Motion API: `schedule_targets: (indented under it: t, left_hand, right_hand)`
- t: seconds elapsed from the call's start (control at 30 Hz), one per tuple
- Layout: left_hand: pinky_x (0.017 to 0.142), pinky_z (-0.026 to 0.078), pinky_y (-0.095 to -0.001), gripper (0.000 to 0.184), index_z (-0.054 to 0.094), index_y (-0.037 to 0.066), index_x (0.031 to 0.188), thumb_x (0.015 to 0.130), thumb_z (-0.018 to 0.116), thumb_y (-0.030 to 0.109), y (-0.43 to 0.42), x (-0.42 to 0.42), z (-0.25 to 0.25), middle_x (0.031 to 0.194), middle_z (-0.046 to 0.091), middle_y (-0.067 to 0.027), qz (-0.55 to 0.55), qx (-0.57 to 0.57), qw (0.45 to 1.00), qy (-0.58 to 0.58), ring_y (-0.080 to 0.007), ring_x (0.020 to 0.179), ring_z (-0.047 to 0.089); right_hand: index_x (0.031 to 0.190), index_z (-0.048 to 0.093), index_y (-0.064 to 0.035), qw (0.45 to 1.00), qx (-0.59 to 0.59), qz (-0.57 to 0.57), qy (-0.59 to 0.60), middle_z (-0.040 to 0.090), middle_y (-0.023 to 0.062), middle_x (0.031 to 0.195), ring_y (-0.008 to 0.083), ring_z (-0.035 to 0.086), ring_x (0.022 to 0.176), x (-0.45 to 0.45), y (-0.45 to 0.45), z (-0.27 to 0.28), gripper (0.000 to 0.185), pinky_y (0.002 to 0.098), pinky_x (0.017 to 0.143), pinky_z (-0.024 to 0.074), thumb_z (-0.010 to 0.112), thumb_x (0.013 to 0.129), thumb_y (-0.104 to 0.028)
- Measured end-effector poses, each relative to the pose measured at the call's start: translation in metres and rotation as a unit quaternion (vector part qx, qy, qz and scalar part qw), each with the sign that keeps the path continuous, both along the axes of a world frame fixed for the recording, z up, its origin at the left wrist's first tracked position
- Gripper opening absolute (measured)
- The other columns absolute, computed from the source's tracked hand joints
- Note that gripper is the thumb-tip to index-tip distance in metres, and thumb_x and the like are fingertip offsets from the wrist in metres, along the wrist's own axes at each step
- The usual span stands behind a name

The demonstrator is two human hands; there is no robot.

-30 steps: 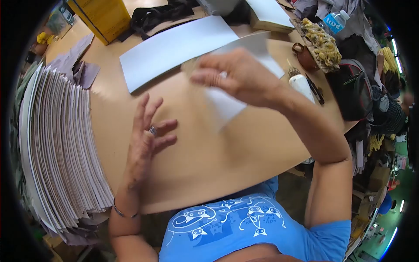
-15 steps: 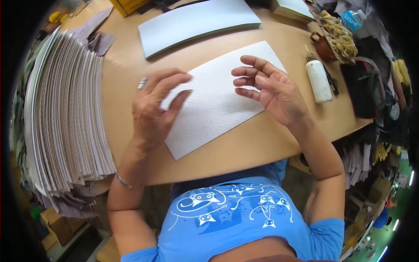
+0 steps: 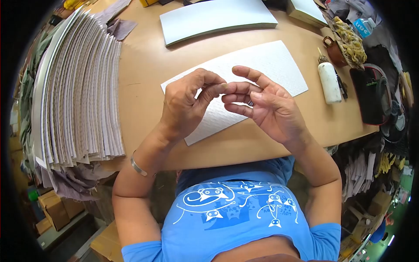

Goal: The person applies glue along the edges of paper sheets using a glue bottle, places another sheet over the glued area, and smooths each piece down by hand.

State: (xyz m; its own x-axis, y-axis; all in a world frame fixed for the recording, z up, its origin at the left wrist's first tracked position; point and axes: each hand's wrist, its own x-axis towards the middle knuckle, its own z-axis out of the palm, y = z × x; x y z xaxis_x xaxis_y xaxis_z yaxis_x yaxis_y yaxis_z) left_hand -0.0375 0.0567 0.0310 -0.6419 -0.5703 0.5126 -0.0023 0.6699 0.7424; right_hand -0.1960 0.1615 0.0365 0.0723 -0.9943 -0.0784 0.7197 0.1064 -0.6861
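My left hand [image 3: 185, 98] is closed in a pinch, its thumb and forefinger meeting at the tip of one of my right fingers. Whether anything small lies in that pinch is too fine to see. My right hand [image 3: 273, 105] is palm up with its fingers apart, holding nothing. Both hands are above a white textured sheet [image 3: 279, 65], which lies slantwise on the table and is partly covered by them.
A tall stack of whitish sheets [image 3: 83, 96] stands at the left. Behind lies a white-topped stack [image 3: 218, 17]. At right are a white glue bottle [image 3: 330, 83], a pen [image 3: 342, 87], a brown cup [image 3: 335, 51] and a black pouch [image 3: 369, 94]. The wooden table's [image 3: 144, 144] front edge is near my body.
My left hand has moved right and now touches a fingertip of my right hand; before, the hands were apart. The view has shifted, so the table things appear farther right and slightly higher.
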Motion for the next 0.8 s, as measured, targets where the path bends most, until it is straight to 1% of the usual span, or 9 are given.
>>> schedule_targets:
  t: [0.13, 0.23, 0.33, 0.43, 0.53, 0.57, 0.63, 0.73, 0.8]
  left_hand:
    - [0.049, 0.044, -0.0301, 0.011, 0.053, 0.003, 0.082, 0.078, 0.063, 0.001, -0.004, -0.001, -0.007, 0.068, 0.055, -0.0075, 0.031, -0.153, 0.988, -0.008, -0.0207, 0.055, 0.057]
    - [0.046, 0.042, -0.0309, 0.017, 0.049, 0.006, 0.086, 0.077, 0.063, 0.004, -0.009, 0.002, -0.011, 0.07, 0.053, -0.0062, 0.047, -0.243, 0.968, -0.034, -0.0217, 0.053, 0.054]
    - [0.046, 0.041, -0.0312, 0.018, 0.048, 0.007, 0.086, 0.077, 0.063, 0.005, -0.011, 0.006, -0.012, 0.072, 0.053, -0.0055, 0.069, -0.273, 0.956, -0.079, -0.0208, 0.052, 0.054]
    - [0.046, 0.042, -0.031, 0.017, 0.048, 0.007, 0.084, 0.077, 0.063, 0.005, -0.013, 0.006, -0.01, 0.074, 0.054, -0.0053, 0.09, -0.271, 0.956, -0.071, -0.0213, 0.052, 0.054]
    - [0.046, 0.042, -0.0301, 0.009, 0.048, 0.006, 0.084, 0.084, 0.057, 0.009, -0.017, 0.005, -0.008, 0.068, 0.053, -0.006, 0.097, -0.271, 0.957, -0.035, -0.0197, 0.05, 0.054]
    - [0.045, 0.042, -0.0297, 0.008, 0.048, 0.006, 0.084, 0.087, 0.054, 0.011, -0.02, 0.008, -0.008, 0.065, 0.052, -0.0057, 0.118, -0.204, 0.971, -0.037, -0.0186, 0.049, 0.053]
    - [0.045, 0.042, -0.029, 0.013, 0.048, 0.005, 0.085, 0.092, 0.048, 0.015, -0.031, 0.017, -0.009, 0.059, 0.049, -0.0053, 0.158, -0.067, 0.984, -0.04, -0.0164, 0.048, 0.052]
    - [0.043, 0.041, -0.0268, 0.021, 0.048, 0.006, 0.082, 0.095, 0.044, 0.023, -0.049, 0.024, -0.013, 0.053, 0.045, -0.0032, 0.153, -0.067, 0.986, -0.018, -0.0118, 0.045, 0.047]
    - [0.041, 0.039, -0.0262, 0.024, 0.047, 0.006, 0.079, 0.094, 0.045, 0.024, -0.048, 0.022, -0.016, 0.052, 0.044, -0.0027, 0.146, -0.067, 0.987, -0.021, -0.011, 0.044, 0.046]
  right_hand:
    - [0.13, 0.033, 0.0005, 1.0, -0.005, 0.005, 0.008, 0.053, 0.0175, 0.113, 0.0237, 0.054, 0.104, 0.006, -0.001, -0.002, 0.048, 0.0353, 0.093, 0.0441, 0.049, 0.085, -0.005]
    - [0.13, 0.032, -0.0002, 1.0, -0.01, 0.005, 0.021, 0.053, 0.0177, 0.114, 0.024, 0.054, 0.105, 0.01, -0.001, 0.0, 0.049, 0.0354, 0.093, 0.0432, 0.05, 0.085, -0.005]
    - [0.131, 0.031, -0.0005, 0.999, -0.011, 0.016, 0.034, 0.052, 0.0182, 0.117, 0.0243, 0.053, 0.107, 0.011, -0.003, 0.001, 0.05, 0.0356, 0.094, 0.0424, 0.05, 0.085, -0.005]
    - [0.131, 0.031, -0.0006, 0.999, -0.019, 0.026, 0.018, 0.051, 0.0187, 0.118, 0.0243, 0.052, 0.108, 0.012, -0.004, 0.004, 0.05, 0.0357, 0.094, 0.0422, 0.05, 0.084, -0.005]
    - [0.131, 0.031, -0.0005, 0.999, -0.022, 0.017, 0.025, 0.051, 0.0188, 0.119, 0.0244, 0.052, 0.108, 0.014, -0.006, 0.006, 0.05, 0.036, 0.094, 0.0419, 0.049, 0.085, -0.005]
    - [0.131, 0.031, -0.0006, 0.999, -0.021, 0.015, 0.035, 0.051, 0.0188, 0.119, 0.0241, 0.052, 0.107, 0.012, -0.005, 0.006, 0.05, 0.0361, 0.094, 0.0418, 0.049, 0.085, -0.005]
    - [0.132, 0.03, -0.0006, 0.998, -0.019, 0.01, 0.053, 0.052, 0.0189, 0.118, 0.0237, 0.052, 0.107, 0.007, -0.004, 0.006, 0.051, 0.0364, 0.095, 0.0416, 0.048, 0.084, -0.005]
    - [0.131, 0.032, -0.0001, 0.997, -0.01, -0.012, 0.071, 0.053, 0.0183, 0.115, 0.0226, 0.053, 0.105, 0.002, -0.001, 0.004, 0.051, 0.0354, 0.094, 0.0412, 0.049, 0.084, -0.006]
    - [0.13, 0.035, -0.0008, 0.984, -0.024, -0.028, 0.173, 0.055, 0.016, 0.114, 0.0215, 0.054, 0.103, -0.006, -0.002, 0.001, 0.049, 0.034, 0.094, 0.041, 0.05, 0.083, -0.005]
